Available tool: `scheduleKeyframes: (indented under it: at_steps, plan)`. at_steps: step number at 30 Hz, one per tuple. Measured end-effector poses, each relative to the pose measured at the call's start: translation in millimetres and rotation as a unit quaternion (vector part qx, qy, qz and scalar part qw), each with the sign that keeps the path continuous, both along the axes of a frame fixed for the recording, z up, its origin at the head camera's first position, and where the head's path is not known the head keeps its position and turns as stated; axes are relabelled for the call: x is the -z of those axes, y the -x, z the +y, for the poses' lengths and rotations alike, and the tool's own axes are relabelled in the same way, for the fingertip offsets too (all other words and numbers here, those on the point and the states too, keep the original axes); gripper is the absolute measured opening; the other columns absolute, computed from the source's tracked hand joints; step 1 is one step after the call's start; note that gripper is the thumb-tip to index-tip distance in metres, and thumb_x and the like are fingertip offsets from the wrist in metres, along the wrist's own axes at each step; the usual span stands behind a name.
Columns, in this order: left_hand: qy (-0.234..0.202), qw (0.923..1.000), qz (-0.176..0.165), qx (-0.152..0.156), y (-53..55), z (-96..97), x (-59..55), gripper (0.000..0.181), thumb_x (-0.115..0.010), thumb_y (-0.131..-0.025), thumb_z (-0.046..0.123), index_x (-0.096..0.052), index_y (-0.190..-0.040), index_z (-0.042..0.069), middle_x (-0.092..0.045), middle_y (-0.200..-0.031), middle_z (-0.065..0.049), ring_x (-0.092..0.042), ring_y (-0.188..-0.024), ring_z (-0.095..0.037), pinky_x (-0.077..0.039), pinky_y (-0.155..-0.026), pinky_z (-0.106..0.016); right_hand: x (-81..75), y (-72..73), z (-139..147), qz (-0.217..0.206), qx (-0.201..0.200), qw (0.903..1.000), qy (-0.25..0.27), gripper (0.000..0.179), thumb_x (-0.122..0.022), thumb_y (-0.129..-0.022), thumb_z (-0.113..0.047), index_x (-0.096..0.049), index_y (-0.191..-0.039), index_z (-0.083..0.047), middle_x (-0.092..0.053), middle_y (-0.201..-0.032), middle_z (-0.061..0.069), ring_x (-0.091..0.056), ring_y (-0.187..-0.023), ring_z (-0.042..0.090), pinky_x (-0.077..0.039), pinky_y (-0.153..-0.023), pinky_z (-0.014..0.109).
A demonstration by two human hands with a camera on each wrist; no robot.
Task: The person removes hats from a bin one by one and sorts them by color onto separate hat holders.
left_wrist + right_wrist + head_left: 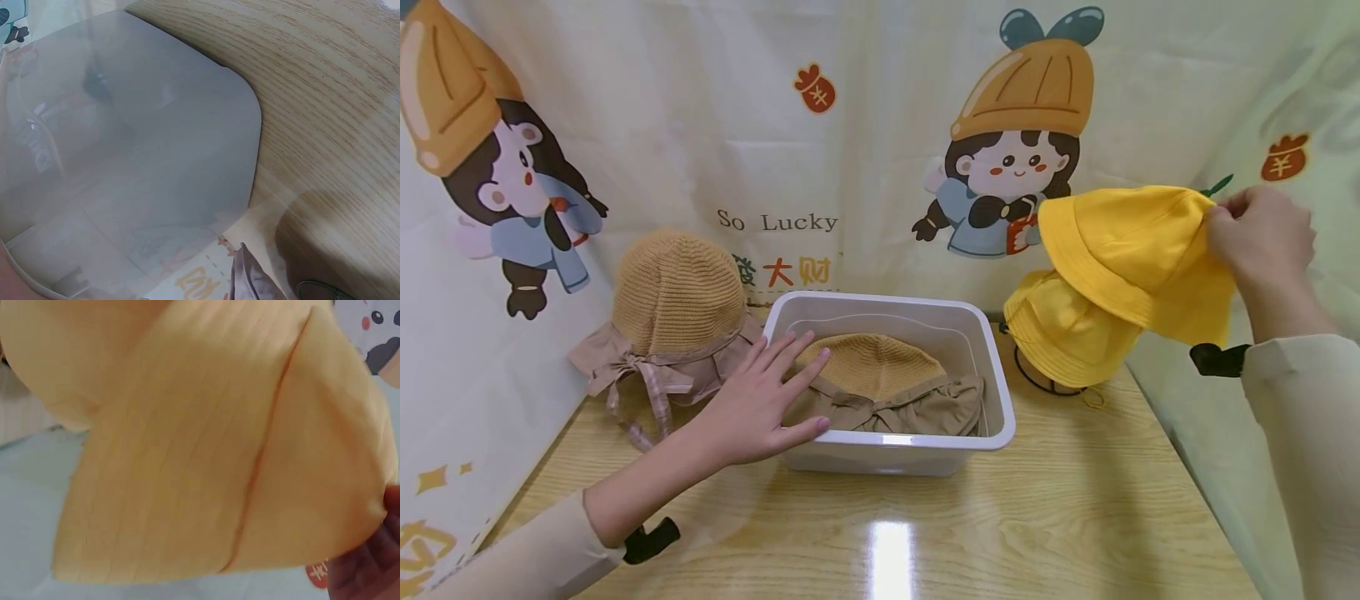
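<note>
My right hand [1266, 237] pinches the crown of a yellow bucket hat [1131, 242] with a green sprout [1217, 185] on top. Its brim overlaps a second yellow hat [1082, 337] that sits on a black wire stand [1048, 382]. In the right wrist view the held hat [187, 456] fills most of the picture. Spread fingers of my left hand [760, 404] reach over the left front rim of a pale grey plastic bin [880, 458]. Inside the bin lies a straw hat [880, 367] with a brown fabric brim and bow. The left wrist view shows the bin's outer wall [156, 125].
Left of the bin, another straw hat [677, 292] with a pinkish-brown brim and hanging ribbon stands upright. A wood-grain table [1037, 517] carries everything. Cartoon-printed cloth [880, 167] hangs behind and along both sides.
</note>
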State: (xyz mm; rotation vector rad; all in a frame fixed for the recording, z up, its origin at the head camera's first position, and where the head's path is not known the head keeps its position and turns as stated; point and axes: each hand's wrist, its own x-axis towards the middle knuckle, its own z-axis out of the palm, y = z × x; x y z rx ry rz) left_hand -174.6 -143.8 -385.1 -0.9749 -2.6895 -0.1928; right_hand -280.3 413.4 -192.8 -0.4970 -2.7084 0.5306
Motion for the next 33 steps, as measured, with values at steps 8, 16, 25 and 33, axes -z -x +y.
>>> scheduleKeyframes:
  at_steps: [8, 16, 25, 33]
  plan:
    - [0.001, 1.0000, -0.001, 0.000, -1.4, 0.1, -1.5, 0.084, -0.046, -0.093, 0.069, -0.027, -0.159, 0.020, -0.020, -0.165, -0.015, -0.020, -0.151, -0.039, -0.014, -0.119, -0.063, 15.7, -7.4, -15, 0.046, -0.078, 0.9953, 0.035, 0.045, -0.052, -0.095, -0.048, -0.063, -0.111, -0.007, -0.048, -0.074, -0.029, -0.046, -0.083, 0.016, -0.040, -0.059, 0.021]
    - [0.024, 0.9996, 0.011, 0.001, -4.1, 12.8, -36.1, 0.090, -0.051, -0.090, 0.071, -0.026, -0.160, 0.020, -0.029, -0.161, -0.013, -0.030, -0.146, -0.041, -0.030, -0.111, -0.065, 30.3, -15.8, -29, 0.110, -0.106, 0.9877, 0.032, 0.039, -0.056, -0.095, -0.045, -0.066, -0.104, -0.009, -0.046, -0.072, -0.034, -0.045, -0.073, -0.006, -0.038, -0.064, 0.017]
    - [-0.090, 0.9847, -0.114, 0.096, 29.3, 106.3, -107.7, 0.074, -0.057, -0.095, 0.057, -0.033, -0.157, 0.025, -0.040, -0.156, -0.002, -0.041, -0.142, -0.023, -0.036, -0.114, -0.046, 41.5, -24.8, -26, 0.141, -0.102, 0.9834, 0.052, 0.035, -0.058, -0.096, -0.043, -0.066, -0.102, -0.010, -0.051, -0.077, -0.027, -0.048, -0.073, -0.003, -0.039, -0.065, 0.014]
    - [-0.097, 0.9805, -0.139, 0.099, 80.6, 218.0, -146.9, 0.076, -0.052, -0.096, 0.060, -0.026, -0.159, 0.026, -0.037, -0.157, -0.003, -0.040, -0.140, -0.017, -0.038, -0.112, -0.038, 55.0, -22.4, -31, 0.163, -0.119, 0.9773, 0.064, 0.034, -0.059, -0.095, -0.043, -0.068, -0.100, -0.010, -0.053, -0.075, -0.028, -0.051, -0.071, -0.003, -0.039, -0.066, 0.015]
